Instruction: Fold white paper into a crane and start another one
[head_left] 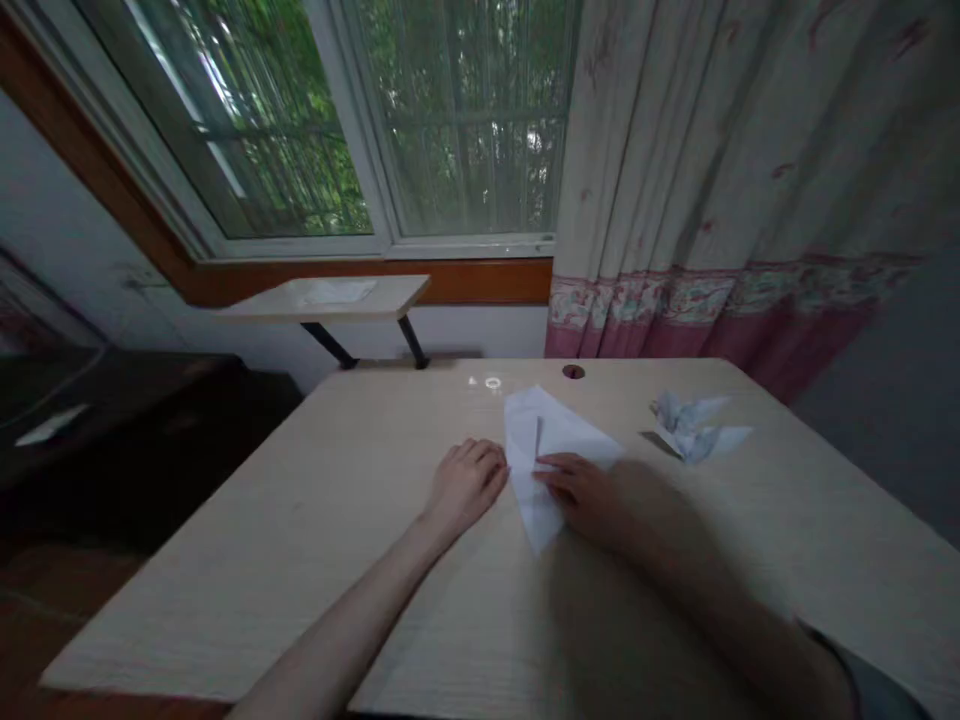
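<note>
A white sheet of paper (574,432), folded into a pointed kite-like shape, lies on the desk between my hands. Its left side is turned over as a narrow flap, whose upper edge stands up a little. My left hand (466,484) rests on the desk with its fingers curled together, their tips gripping the paper's left edge. From the right, my right hand (591,496) reaches over the sheet, thumb and fingers closed on the flap near the middle. The part of the paper under the right palm is hidden.
Crumpled, folded paper pieces (688,425) lie to the right on the pale wooden desk (360,500). Small white bits (492,383) and a round cable hole (574,371) are near the back edge. A raised shelf (277,298) bearing paper stands at the back left.
</note>
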